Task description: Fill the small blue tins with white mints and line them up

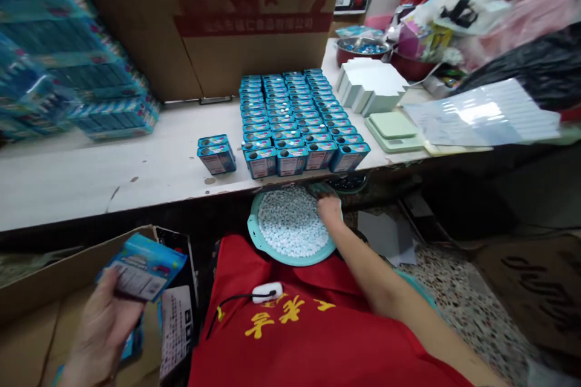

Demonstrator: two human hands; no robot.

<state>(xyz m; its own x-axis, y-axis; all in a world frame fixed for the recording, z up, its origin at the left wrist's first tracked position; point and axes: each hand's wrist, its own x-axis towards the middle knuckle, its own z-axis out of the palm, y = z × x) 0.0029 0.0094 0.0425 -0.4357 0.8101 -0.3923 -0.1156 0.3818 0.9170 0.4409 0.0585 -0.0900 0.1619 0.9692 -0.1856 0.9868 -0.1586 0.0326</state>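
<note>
My left hand (106,308) is closed on a flat blue printed packet (149,269), above an open cardboard box (40,314) with more blue packaging in it. My right hand (329,204) reaches into the right side of a pale turquoise basin (256,236) on my lap. Small white pellets (293,224) fill the basin. The right fingers look curled together near a dark shape; what they hold, if anything, I cannot make out. Rows of small blue boxes (290,118) stand upright on the white table, with two similar boxes (216,154) to their left.
A large carton (249,24) stands behind the rows. Stacked blue packages (113,115) are at left. On the right are white card stacks (372,84), a pale green scale (394,131), a plastic-covered sheet (485,115) and a bowl of blue wrapped pieces (363,51). The table edge (218,190) overhangs the basin.
</note>
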